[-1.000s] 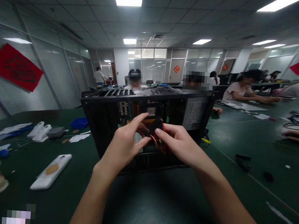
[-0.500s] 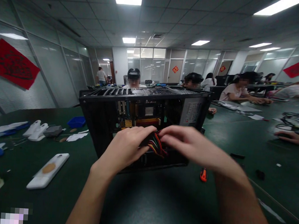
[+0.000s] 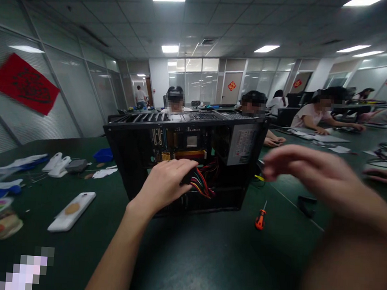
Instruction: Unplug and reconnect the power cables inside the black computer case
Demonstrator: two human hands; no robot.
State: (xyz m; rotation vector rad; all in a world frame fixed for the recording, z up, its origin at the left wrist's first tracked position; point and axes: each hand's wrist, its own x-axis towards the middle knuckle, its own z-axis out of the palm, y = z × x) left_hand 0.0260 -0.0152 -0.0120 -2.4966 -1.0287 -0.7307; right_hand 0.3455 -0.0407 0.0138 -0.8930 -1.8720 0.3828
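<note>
Clamps the left hand [image 3: 166, 183] in a closed grip round the wire bundle [image 3: 204, 186], red, yellow and black leads, at what looks like its black connector end, just inside the open side of the computer case [image 3: 126, 158]. Holds the right hand [image 3: 310, 175] up and well to the right of the case, blurred, grip apart and seemingly on nothing. Looks to be a cabling step: handling a lead from the power supply [image 3: 244, 144] beside the motherboard [image 3: 180, 145]. Calls next, most likely, for finding the matching socket, lining the plug up square and pressing without kinking the leads. Leaves an orange-handled screwdriver [image 3: 260, 219] on the green desk [image 3: 205, 260] right of the case, a white phone case [image 3: 72, 210] to the left, a blue tray [image 3: 103, 154] further back. Shows other people seated across the desk.
</note>
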